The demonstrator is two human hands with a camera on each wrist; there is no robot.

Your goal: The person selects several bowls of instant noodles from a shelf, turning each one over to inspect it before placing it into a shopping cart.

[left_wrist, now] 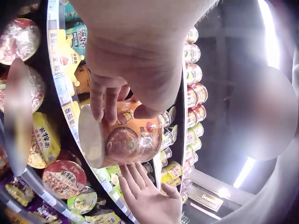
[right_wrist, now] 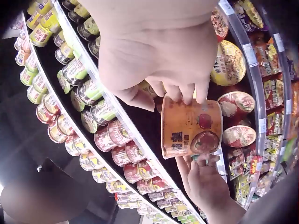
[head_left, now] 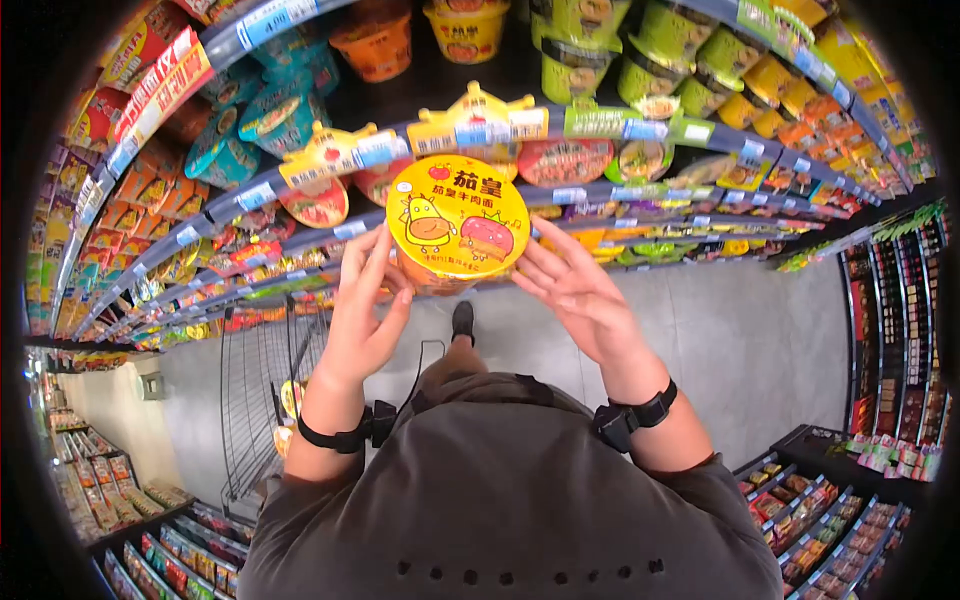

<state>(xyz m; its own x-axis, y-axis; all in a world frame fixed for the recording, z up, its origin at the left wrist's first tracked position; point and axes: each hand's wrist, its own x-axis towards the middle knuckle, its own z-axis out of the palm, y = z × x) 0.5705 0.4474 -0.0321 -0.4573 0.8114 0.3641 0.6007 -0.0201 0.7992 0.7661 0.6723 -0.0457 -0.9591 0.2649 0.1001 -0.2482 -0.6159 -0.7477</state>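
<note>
A tub of instant noodles with a yellow cartoon lid is held up in front of the shelf, its lid facing the head camera. My left hand grips its left side, with bent fingers and the thumb against the orange wall in the left wrist view. On the opposite side, my right hand touches the tub with nearly straight fingertips, its thumb standing off the wall. The tub's orange side shows a tomato and a noodle bowl picture in the right wrist view.
Curved shelves hold teal tubs, green tubs and an orange tub beyond the hands. Yellow crown-shaped price signs stick up from the shelf edge. A wire shopping cart stands at the left on the grey floor.
</note>
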